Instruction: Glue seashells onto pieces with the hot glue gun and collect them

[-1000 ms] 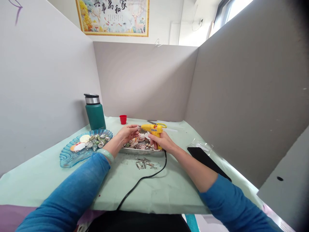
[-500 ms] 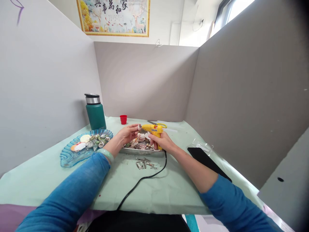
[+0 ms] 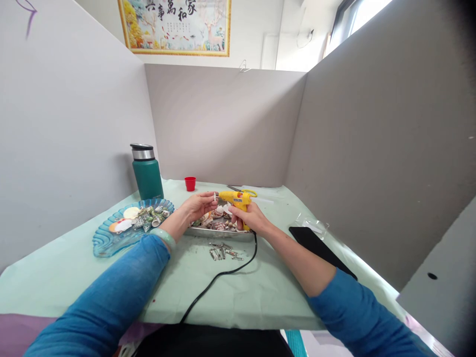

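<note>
My right hand [image 3: 248, 216] is wrapped round the handle of a yellow hot glue gun [image 3: 235, 197], whose nozzle points left. At the nozzle's tip, my left hand [image 3: 201, 206] pinches a small whitish piece [image 3: 214, 197], too small to name surely. Both hands are over a metal tray [image 3: 219, 232] of seashells [image 3: 219, 218], partly hidden behind them. Small metal clips or pins [image 3: 222, 251] lie loose on the cloth in front of the tray. From the gun's handle a black cord [image 3: 223, 273] runs down to the table's front edge.
Left of the tray, a blue glass plate [image 3: 102, 245] holds more shells. Behind it stands a green bottle [image 3: 147, 176]. A red cup [image 3: 190, 184] and yellow-handled scissors [image 3: 248, 192] are at the back. A black flat object [image 3: 322, 252] and clear plastic [image 3: 314, 225] lie right. Grey partitions [image 3: 223, 124] enclose the table.
My left hand and the small piece have shifted very slightly right at the nozzle. The glue gun and my right hand look practically still.
</note>
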Tool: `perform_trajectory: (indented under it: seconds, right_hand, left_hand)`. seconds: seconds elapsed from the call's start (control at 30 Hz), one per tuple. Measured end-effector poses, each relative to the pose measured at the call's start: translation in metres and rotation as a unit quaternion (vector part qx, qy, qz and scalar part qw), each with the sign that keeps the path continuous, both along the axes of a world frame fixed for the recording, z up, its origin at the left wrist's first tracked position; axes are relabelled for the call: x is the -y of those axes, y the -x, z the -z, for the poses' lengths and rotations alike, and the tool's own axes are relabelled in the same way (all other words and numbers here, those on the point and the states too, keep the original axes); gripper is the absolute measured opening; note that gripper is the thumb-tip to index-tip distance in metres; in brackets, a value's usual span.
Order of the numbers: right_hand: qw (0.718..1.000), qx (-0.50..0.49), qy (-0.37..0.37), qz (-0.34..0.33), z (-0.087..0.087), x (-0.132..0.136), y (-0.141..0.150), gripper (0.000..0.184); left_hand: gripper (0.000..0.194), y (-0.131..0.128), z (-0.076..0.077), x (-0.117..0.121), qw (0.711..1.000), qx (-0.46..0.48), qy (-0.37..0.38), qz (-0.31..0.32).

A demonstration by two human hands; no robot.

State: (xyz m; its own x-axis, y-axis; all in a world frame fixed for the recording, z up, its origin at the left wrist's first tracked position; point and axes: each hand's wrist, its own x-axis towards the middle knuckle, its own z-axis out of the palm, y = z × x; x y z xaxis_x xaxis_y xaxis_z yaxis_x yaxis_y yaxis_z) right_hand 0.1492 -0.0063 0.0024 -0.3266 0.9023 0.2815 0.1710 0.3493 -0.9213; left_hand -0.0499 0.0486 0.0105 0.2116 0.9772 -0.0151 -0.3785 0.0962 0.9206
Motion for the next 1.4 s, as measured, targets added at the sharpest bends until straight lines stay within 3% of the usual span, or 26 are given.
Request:
perform_trajectory:
  seconds: [1.4]
  right_hand:
    - [1.0,-0.017,-0.011,-0.016,0.0078,-0.0079,-0.0032,0.036]
  left_hand:
    - [0.023,0.0005,0.0005,-0.0017,1.0,0.007,-0.005,0.001]
